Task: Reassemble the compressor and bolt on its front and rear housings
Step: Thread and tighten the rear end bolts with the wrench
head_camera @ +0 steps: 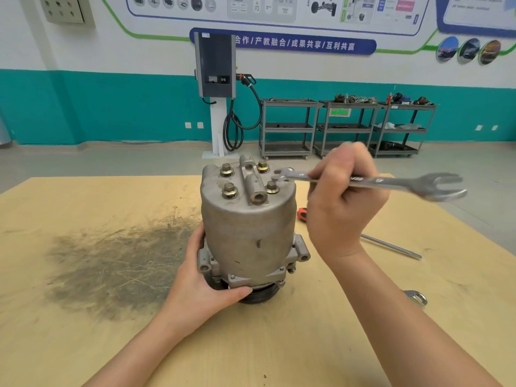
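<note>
Silver wrench (363, 182) looks blurry in the right hand (343, 202), which grips it; the left hand (201, 277) holds the grey upright compressor (248, 227), hiding its base.

Bright, even indoor light with soft, faint shadows. The wrench (374, 182) is motion-blurred, worst at its open end. Wide-angle distortion bends the wall (83, 107) and floor lines toward the edges.
</note>
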A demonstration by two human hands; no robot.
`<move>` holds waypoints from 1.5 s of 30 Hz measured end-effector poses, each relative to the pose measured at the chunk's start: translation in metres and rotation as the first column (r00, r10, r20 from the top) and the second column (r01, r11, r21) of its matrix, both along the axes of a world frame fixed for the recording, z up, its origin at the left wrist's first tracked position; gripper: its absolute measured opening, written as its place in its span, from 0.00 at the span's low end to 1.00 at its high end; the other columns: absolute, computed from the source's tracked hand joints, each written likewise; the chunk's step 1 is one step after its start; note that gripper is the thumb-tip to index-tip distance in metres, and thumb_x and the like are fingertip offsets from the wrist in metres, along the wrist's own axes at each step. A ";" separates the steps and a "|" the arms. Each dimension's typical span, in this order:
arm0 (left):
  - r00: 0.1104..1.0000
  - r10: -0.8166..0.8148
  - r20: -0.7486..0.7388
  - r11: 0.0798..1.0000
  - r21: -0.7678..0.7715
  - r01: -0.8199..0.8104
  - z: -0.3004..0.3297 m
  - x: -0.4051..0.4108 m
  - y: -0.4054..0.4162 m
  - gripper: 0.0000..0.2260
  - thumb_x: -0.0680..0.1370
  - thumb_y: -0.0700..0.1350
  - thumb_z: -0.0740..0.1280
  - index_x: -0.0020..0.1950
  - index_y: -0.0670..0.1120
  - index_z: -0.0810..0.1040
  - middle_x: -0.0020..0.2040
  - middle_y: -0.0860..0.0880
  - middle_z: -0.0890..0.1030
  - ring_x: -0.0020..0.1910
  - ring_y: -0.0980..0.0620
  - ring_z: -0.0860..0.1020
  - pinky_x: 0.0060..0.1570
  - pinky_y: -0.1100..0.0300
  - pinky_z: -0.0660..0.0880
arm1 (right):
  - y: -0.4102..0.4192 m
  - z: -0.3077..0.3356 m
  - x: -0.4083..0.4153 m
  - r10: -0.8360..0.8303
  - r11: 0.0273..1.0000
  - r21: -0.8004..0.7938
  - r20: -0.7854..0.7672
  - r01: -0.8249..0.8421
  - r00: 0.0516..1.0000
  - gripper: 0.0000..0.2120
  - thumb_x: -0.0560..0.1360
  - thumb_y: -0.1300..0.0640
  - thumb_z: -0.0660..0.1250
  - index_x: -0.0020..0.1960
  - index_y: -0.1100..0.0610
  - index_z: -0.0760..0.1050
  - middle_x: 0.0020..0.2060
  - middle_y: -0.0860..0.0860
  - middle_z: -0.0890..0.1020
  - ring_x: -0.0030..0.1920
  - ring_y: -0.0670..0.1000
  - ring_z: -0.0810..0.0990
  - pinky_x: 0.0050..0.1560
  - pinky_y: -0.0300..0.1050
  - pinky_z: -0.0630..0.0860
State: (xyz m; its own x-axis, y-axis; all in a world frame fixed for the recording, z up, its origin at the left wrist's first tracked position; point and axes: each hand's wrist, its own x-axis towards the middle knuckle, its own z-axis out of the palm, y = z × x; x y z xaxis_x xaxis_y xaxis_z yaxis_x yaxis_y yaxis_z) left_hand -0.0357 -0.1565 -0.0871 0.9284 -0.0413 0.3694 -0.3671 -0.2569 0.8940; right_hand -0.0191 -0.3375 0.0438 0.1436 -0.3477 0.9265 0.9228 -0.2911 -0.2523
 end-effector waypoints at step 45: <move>1.000 -0.012 0.001 1.000 -0.009 0.012 -0.003 0.003 0.000 0.50 0.53 0.57 0.82 0.64 0.80 0.57 0.64 0.72 0.71 0.66 0.60 0.74 0.67 0.50 0.71 | -0.007 0.003 0.013 0.368 0.928 0.225 -0.424 -0.297 0.828 0.24 0.83 0.52 0.53 0.30 0.54 0.70 0.20 0.48 0.71 0.21 0.46 0.69 0.22 0.38 0.65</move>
State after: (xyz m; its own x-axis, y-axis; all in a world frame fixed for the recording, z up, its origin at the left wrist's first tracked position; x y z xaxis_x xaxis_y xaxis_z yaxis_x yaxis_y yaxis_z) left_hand -0.0326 -0.1564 -0.0902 0.9274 -0.0492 0.3709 -0.3712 -0.2442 0.8959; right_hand -0.0062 -0.3447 0.0467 0.6632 -0.3255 0.6740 0.7303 0.0843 -0.6779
